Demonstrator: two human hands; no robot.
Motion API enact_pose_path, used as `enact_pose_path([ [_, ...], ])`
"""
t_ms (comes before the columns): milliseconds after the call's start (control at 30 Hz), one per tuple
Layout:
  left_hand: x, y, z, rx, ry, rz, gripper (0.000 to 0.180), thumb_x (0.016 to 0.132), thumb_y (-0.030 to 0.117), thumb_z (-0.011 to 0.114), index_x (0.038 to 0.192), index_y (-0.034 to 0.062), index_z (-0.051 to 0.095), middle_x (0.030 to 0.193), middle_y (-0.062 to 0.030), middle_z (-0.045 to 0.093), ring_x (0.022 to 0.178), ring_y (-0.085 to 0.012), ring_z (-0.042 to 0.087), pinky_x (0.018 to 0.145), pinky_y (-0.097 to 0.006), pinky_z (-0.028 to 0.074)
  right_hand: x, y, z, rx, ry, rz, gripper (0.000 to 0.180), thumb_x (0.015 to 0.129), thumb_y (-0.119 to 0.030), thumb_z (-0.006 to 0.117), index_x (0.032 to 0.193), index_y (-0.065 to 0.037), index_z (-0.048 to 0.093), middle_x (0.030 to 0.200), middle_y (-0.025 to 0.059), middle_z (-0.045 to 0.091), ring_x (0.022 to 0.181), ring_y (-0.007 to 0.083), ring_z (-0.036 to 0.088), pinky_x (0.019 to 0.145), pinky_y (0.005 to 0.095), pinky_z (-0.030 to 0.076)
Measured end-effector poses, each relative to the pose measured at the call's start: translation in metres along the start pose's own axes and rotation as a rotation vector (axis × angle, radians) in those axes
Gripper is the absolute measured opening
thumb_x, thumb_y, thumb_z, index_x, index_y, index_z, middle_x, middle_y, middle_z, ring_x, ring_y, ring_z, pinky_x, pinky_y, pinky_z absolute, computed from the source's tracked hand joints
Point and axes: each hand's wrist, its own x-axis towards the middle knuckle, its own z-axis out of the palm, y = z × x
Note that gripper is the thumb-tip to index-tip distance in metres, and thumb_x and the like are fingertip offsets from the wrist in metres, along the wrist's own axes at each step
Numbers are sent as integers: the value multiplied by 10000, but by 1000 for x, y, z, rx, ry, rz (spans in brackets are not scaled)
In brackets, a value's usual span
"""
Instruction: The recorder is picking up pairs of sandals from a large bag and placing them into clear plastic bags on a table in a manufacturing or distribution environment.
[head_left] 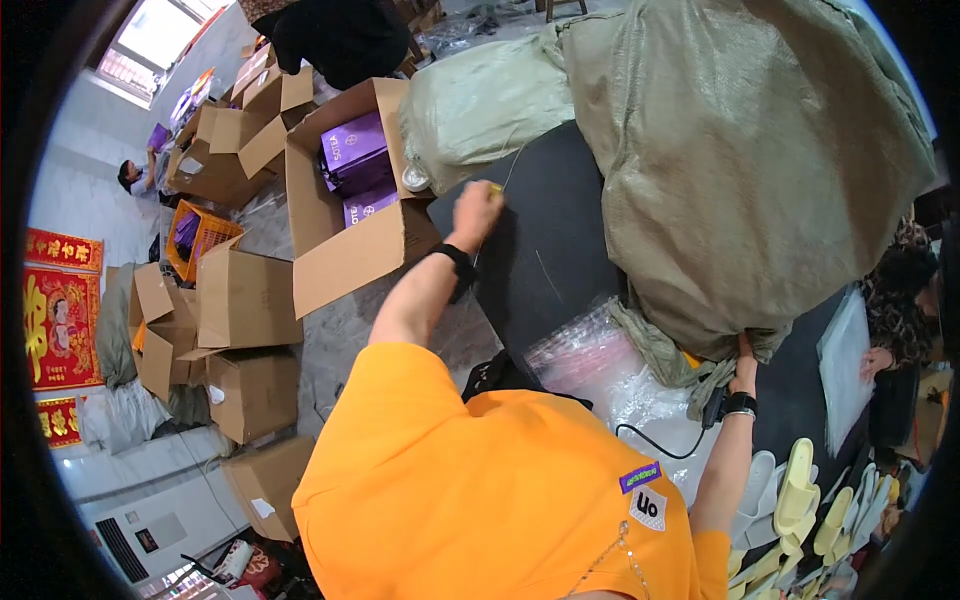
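My left hand (pixel 478 212) is closed over the dark table (pixel 540 220), reaching to its far left part. A thin pale string (pixel 516 163) runs from its fingers, and a small yellow bit shows at the fingertips. My right hand (pixel 744 372) is closed at the gathered lower edge of a large olive woven sack (pixel 740 150), its fingers partly hidden by the fabric. Beside the right wrist lies a dark handle-like piece (pixel 713 407) with a black cord (pixel 660 450). Clear plastic bags (pixel 640 390), some pinkish, lie between my body and the sack.
A carton (pixel 350 270) holding purple boxes (pixel 358 150) stands left of the table, next to a pale green sack (pixel 485 100). More cartons (pixel 250 300) and an orange crate (pixel 212 232) lie farther left. Slippers (pixel 795 490) crowd the lower right; another person's hand (pixel 877 362) is at the right.
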Motion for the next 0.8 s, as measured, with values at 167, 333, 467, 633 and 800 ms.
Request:
enact_pose_path([
  [167,14,-73,-37,7,214,-544,364,807,364,537,935,26,582,878,-209,614,827,-371,583,713,-448,445,7,7,-13,-15,30,48,529,813,-254,604,1258,-19,440,1266,55,457,1112,215,442,936,323,341],
  [333,4,-142,-5,-824,236,-1038,326,846,333,514,908,16,561,766,-100,610,730,-290,578,685,-392,451,-1,-1,-5,-53,42,58,574,796,-284,624,1268,-23,425,1270,59,454,1113,224,445,930,328,348],
  [467,17,-149,22,-951,456,-957,292,869,321,502,870,33,547,654,-37,528,522,-149,492,446,-291,393,12,13,-23,-35,50,85,583,796,-287,630,1273,-30,415,1270,61,453,1103,232,458,917,348,366],
  [633,-3,-177,37,-1629,212,-1032,255,897,268,474,939,38,575,725,-31,596,608,-161,578,555,-349,489,21,16,-12,-12,-8,55,574,798,-267,630,1273,-30,411,1260,61,461,1100,234,463,920,358,371],
  [800,-21,-83,8,-1244,-94,-691,342,895,283,457,1058,12,587,968,-85,632,851,-193,594,752,-317,462,8,6,-9,-11,-3,46,554,813,-254,610,1277,-31,406,1266,63,454,1109,228,449,933,344,356],
])
